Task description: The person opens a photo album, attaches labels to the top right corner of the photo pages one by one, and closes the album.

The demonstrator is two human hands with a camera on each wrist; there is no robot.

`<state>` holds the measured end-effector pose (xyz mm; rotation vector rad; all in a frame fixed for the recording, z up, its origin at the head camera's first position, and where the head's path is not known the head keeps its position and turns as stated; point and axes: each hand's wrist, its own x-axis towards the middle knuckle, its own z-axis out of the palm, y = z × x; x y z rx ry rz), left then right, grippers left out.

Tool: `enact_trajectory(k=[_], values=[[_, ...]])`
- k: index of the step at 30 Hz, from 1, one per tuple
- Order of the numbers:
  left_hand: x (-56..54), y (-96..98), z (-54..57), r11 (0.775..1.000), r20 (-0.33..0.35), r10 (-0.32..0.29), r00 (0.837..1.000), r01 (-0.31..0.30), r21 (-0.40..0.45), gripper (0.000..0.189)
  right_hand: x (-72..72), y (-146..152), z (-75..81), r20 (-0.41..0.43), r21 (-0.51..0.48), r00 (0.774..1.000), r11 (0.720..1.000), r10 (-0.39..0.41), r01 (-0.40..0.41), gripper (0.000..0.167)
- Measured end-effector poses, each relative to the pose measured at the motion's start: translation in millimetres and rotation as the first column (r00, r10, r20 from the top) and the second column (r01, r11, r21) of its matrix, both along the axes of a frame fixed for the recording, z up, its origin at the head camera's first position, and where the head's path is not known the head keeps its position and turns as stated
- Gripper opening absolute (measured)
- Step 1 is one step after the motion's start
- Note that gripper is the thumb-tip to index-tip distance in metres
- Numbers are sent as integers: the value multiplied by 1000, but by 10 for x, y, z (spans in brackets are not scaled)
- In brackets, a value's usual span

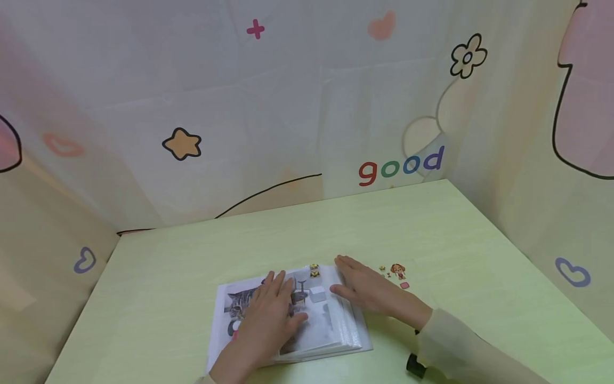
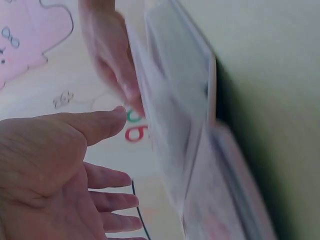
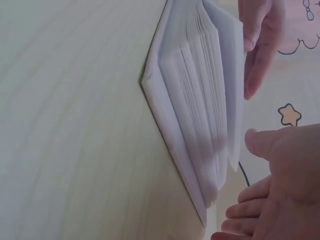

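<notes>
An album with clear plastic pages [image 1: 312, 325] lies open on the table, with a grey cat picture [image 1: 240, 301] on its left part. My left hand [image 1: 268, 320] is over the middle of the spread, its fingers straight. At the album's right edge is my right hand [image 1: 366, 285], also with straight fingers and the thumb apart. In the right wrist view the thick stack of pages [image 3: 192, 115] fans slightly, and the right hand [image 3: 280, 185] is beside it. A small yellow-and-black cartoon sticker [image 1: 314, 271] shows at the page's top. The left hand hides part of the pages.
Right of the album are a cartoon sticker with reddish-brown hair or ears [image 1: 398, 271], a small pink piece [image 1: 405, 285] and tiny yellow bits. A black object [image 1: 415, 366] shows by the right sleeve. Printed cloth walls [image 1: 268, 106] enclose the pale green table [image 1: 168, 261].
</notes>
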<state>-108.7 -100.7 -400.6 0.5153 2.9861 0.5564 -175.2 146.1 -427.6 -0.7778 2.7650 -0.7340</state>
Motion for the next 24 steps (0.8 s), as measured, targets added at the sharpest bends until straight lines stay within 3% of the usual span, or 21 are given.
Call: enact_trajectory(k=[10, 16, 24], values=[[-55, -473, 71, 992, -54, 114, 992, -111, 63, 76, 24, 41, 37, 2, -41, 1000, 999, -24, 24, 73], [-84, -734, 71, 984, -6, 165, 986, -164, 63, 78, 82, 22, 22, 19, -57, 998, 997, -51, 52, 75], [-168, -983, -38, 977, 50, 208, 977, -210, 31, 77, 110, 30, -7, -16, -42, 1000, 999, -21, 20, 75]])
